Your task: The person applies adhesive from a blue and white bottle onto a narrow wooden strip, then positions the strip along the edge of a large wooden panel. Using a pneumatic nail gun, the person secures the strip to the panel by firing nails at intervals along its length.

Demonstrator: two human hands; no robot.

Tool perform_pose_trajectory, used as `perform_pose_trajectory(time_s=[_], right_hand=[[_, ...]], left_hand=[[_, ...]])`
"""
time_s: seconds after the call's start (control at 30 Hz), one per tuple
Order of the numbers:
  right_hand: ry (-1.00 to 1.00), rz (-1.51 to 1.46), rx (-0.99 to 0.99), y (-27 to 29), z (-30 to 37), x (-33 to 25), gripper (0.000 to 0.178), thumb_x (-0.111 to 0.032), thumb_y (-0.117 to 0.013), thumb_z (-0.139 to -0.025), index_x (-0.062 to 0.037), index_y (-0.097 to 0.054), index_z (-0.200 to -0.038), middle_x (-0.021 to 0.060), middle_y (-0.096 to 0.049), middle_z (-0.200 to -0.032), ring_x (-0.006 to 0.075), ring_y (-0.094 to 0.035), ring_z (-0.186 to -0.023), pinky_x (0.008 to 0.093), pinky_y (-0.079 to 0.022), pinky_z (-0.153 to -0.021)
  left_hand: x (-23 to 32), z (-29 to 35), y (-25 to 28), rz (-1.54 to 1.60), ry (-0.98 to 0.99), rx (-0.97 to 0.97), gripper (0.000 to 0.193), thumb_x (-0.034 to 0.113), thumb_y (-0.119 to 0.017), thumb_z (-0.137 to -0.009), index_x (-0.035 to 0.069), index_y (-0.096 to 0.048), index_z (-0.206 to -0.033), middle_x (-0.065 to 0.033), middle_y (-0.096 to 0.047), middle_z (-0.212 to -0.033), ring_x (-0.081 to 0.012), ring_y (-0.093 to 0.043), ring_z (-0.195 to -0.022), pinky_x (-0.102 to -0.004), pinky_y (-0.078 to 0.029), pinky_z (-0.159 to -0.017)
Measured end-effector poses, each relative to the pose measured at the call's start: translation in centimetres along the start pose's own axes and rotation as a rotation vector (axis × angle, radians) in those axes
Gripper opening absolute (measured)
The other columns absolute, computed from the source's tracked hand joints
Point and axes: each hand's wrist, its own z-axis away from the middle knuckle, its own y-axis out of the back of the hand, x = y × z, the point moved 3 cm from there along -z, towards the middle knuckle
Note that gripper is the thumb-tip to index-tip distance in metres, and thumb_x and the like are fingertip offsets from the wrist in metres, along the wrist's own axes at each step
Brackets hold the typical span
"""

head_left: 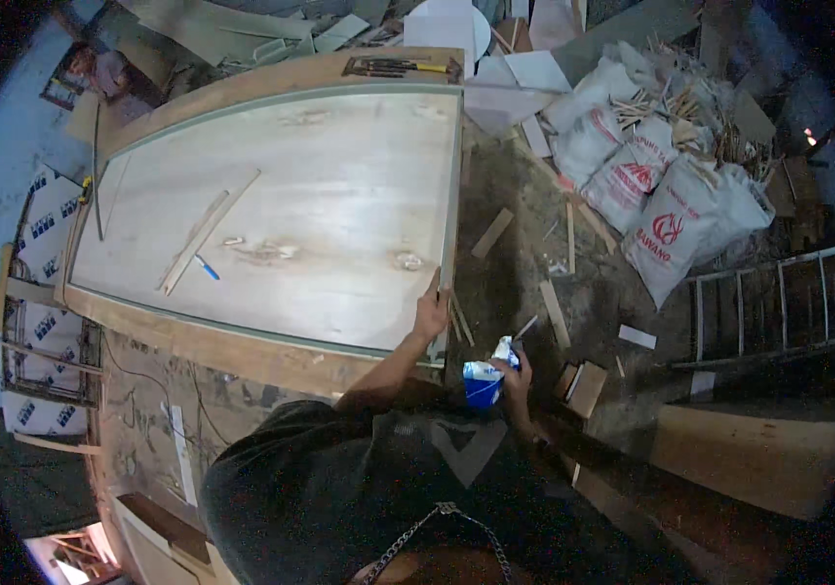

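A big pale wooden panel (pixel 339 185) with a greenish-grey edge strip lies on a wooden work table (pixel 183 336). My left hand (pixel 430 314) rests on the panel's right edge near its close corner, fingers stretched along the strip. Just right of that corner, my right hand (pixel 516 374) is closed round a blue-and-white container (pixel 483 386) with a crumpled top. A thin, light stick-like piece (pixel 526 328) shows above the right hand; its kind and whether I hold it cannot be made out.
Thin wooden strips (pixel 205 234) and a blue pen (pixel 208 267) lie on the panel. Tools (pixel 398 67) sit at the table's far end. White sacks (pixel 695 224) of scraps, a ladder (pixel 768 302) and loose offcuts (pixel 556 314) are at right. Another person (pixel 125 88) is at far left.
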Motion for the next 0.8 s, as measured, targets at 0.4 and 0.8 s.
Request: perform_pose_trajectory(time_s=[0.4, 0.8], right_hand=[[-0.116, 0.023, 0.084, -0.2, -0.7, -0.3, 0.046, -0.007, -0.071, -0.070, 0.0058, -0.052, -0.109, 0.0120, -0.062, -0.089, 0.0190, -0.060, -0.079, 0.0317, -0.047, -0.072], [0.025, 0.263, 0.078, 3.8, -1.0, 6.9, 0.051, -0.006, -0.069, -0.069, -0.0008, -0.052, -0.117, 0.0098, -0.062, -0.094, 0.0207, -0.060, -0.083, 0.0334, -0.048, -0.077]], left_hand=[[0.1, -0.1, 0.1, 0.105, -0.065, 0.059, 0.052, 0.033, -0.037, -0.094, 0.007, -0.027, -0.138, -0.0300, -0.059, -0.084, -0.0424, -0.059, -0.081, -0.0420, -0.045, -0.071], [-0.9, -0.7, -0.7, 0.162, -0.108, 0.012, 0.051, 0.028, -0.039, -0.093, 0.003, -0.029, -0.136, -0.0320, -0.052, -0.112, -0.0399, -0.053, -0.106, -0.0354, -0.042, -0.087]])
